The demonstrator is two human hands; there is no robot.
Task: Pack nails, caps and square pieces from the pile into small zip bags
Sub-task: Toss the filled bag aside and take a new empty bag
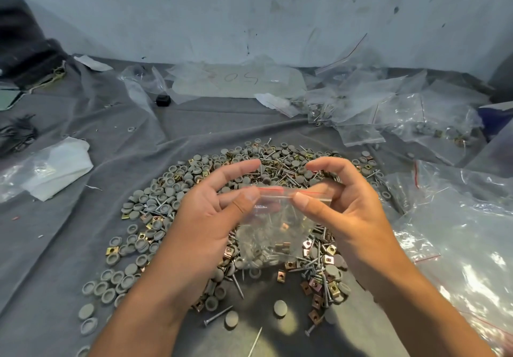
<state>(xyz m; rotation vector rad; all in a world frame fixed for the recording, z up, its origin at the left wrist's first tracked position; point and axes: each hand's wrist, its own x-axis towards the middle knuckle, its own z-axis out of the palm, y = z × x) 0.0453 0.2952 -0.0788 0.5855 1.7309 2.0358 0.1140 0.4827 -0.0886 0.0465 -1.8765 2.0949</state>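
The zip bag (pixel 273 229) blurs its contents; both forearms and the right-hand plastic (pixel 472 245) are cropped.

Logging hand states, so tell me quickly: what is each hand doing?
Left hand: pinching the zip bag at its top edge.
Right hand: pinching the same bag's top edge.

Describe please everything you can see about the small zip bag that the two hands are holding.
The small zip bag is clear, thin plastic with a red line along its zip strip at the top. It hangs upright above the pile, its bottom resting on or just over it. Inside, at the bottom, lie grey caps, nails and at least one coppery square piece. The left hand pinches the top edge at its left end, the right hand at its right. Whether the zip is closed cannot be told.
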